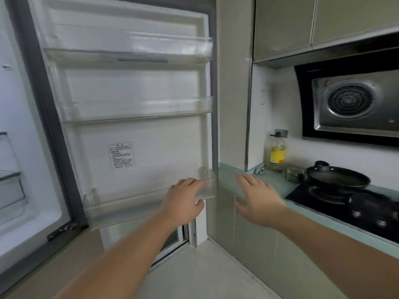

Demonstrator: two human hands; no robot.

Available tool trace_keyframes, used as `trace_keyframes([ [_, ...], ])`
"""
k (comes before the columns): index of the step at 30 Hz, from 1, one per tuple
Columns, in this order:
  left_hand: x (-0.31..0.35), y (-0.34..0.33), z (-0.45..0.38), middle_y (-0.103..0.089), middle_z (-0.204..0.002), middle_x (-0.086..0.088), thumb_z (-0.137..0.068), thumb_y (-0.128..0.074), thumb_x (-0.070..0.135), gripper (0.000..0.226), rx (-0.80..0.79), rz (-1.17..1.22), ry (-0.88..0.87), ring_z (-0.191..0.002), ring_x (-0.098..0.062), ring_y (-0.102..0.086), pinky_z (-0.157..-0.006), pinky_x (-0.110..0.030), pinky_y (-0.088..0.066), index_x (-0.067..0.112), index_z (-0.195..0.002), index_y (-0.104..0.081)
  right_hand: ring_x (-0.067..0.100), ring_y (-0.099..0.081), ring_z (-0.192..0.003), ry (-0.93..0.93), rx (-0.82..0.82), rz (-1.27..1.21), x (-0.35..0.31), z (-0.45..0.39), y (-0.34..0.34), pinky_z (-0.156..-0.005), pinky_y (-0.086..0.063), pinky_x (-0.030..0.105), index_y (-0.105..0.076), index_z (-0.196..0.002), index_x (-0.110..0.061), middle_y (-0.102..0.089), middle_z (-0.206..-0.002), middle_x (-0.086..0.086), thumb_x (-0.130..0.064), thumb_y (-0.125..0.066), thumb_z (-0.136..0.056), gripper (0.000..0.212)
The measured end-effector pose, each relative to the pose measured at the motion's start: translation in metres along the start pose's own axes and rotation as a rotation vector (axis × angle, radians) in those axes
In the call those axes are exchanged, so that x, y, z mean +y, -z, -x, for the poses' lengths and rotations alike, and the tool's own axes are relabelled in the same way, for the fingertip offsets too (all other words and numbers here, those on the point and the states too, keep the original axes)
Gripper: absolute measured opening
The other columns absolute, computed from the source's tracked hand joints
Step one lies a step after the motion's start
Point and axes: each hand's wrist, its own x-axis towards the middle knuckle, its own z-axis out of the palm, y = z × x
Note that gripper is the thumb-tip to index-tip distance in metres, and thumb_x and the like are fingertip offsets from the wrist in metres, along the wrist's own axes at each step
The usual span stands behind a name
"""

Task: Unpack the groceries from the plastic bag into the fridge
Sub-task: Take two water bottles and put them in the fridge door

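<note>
The fridge door stands wide open in front of me, showing three clear, empty door bins. My left hand rests on the right end of the lowest door bin, fingers over its rim and thumb below. My right hand hovers with fingers spread, holding nothing, just right of the door's edge, in front of the counter's corner. The fridge interior shows at the far left with a glass shelf and a drawer. No plastic bag or groceries are in view.
A pale green counter runs to the right with a black gas hob, a black frying pan, an oil bottle and a small metal pot. A range hood hangs above. Grey cabinets below the counter; tiled floor beneath me.
</note>
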Motion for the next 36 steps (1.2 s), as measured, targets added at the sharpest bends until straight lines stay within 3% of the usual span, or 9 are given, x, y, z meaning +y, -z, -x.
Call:
trace_keyframes([
  [11, 0.165, -0.047, -0.036, -0.045, -0.142, 0.008, -0.085, -0.057, 0.041, 0.06, -0.109, 0.149, -0.298, -0.131, -0.016, -0.04, -0.105, -0.034, -0.037, 0.03, -0.142, -0.041, 0.017, -0.026, -0.139, -0.35, 0.044, 0.047, 0.11, 0.132, 0.045, -0.11, -0.029, 0.039, -0.019, -0.149, -0.027, -0.029, -0.149, -0.007, -0.043, -0.051, -0.09, 0.07],
  [18, 0.271, -0.094, -0.059, -0.051, -0.136, 0.011, -0.084, -0.061, 0.035, 0.05, -0.142, 0.444, -0.625, -0.124, -0.014, -0.048, -0.1, -0.028, -0.039, 0.03, -0.134, -0.052, 0.018, -0.03, -0.139, -0.818, 0.13, 0.133, 0.14, 0.224, 0.063, -0.111, -0.03, 0.04, -0.015, -0.151, -0.026, -0.029, -0.151, -0.006, -0.043, -0.051, -0.091, 0.071],
  [25, 0.329, -0.116, -0.016, -0.049, -0.136, 0.013, -0.079, -0.056, 0.044, 0.054, -0.393, 0.656, -0.901, -0.125, -0.012, -0.046, -0.1, -0.03, -0.041, 0.032, -0.131, -0.053, 0.02, -0.031, -0.138, -1.245, 0.059, 0.244, 0.089, 0.317, 0.066, -0.107, -0.033, 0.04, -0.016, -0.151, -0.028, -0.028, -0.151, -0.004, -0.045, -0.055, -0.088, 0.076],
  [33, 0.387, -0.05, 0.056, -0.049, -0.138, 0.012, -0.085, -0.059, 0.041, 0.05, -0.388, 0.724, -1.132, -0.126, -0.012, -0.045, -0.1, -0.029, -0.04, 0.032, -0.133, -0.051, 0.02, -0.037, -0.134, -1.448, 0.176, 0.387, 0.003, 0.408, 0.126, -0.107, -0.034, 0.037, -0.021, -0.148, -0.032, -0.032, -0.149, -0.006, -0.047, -0.053, -0.089, 0.069],
  [36, 0.405, -0.023, 0.103, -0.044, -0.141, 0.014, -0.084, -0.057, 0.047, 0.054, -0.489, 0.668, -1.193, -0.127, -0.012, -0.044, -0.1, -0.03, -0.04, 0.036, -0.136, -0.046, 0.019, -0.041, -0.13, -1.531, 0.209, 0.398, -0.039, 0.449, 0.139, -0.103, -0.037, 0.036, -0.028, -0.144, -0.033, -0.037, -0.144, -0.006, -0.048, -0.052, -0.088, 0.063],
])
